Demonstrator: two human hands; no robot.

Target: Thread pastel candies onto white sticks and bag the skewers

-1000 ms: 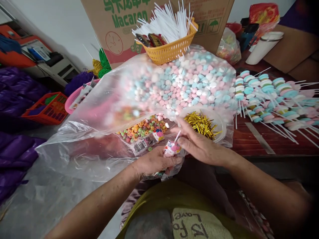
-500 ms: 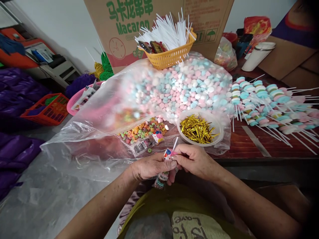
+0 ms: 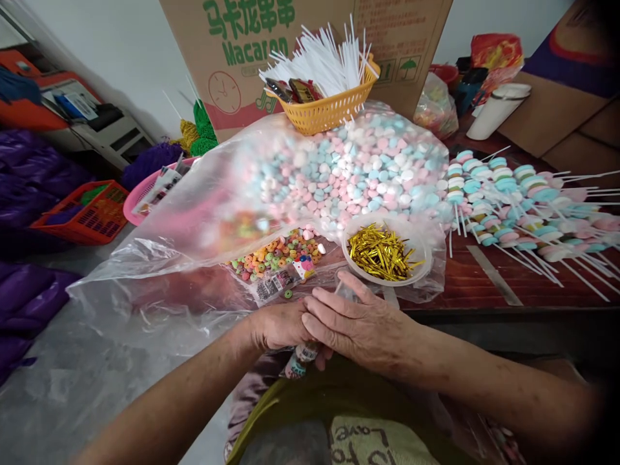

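My left hand [image 3: 283, 325] is closed round a candy skewer in a clear printed wrapper [image 3: 296, 365]. The wrapper's lower end sticks out below my fingers, with pink and blue pieces inside. Across the back of my left hand lies my right hand [image 3: 361, 326], its fingers stretched out and a little apart. Some clear film shows by the right fingertips; most of the wrapper's upper end is hidden. Just beyond the right hand, a round plastic bowl [image 3: 426, 268] holds gold twist ties [image 3: 382, 252]. Left of it lie ring-shaped candies [image 3: 278, 252] and a flat printed wrapper [image 3: 276, 284].
A large clear bag [image 3: 159, 258] of pastel marshmallows [image 3: 358, 168] covers much of the table. A yellow basket [image 3: 329, 113] of white sticks stands before a cardboard box [image 3: 232, 97]. Finished marshmallow skewers [image 3: 527, 206] are piled at the right. A pink basin [image 3: 140, 194] stands at the left.
My right hand has gone from pinching at the wrapper's top beside the white stick to lying stretched over my left hand. The wrapped skewer has shifted slightly left and down.
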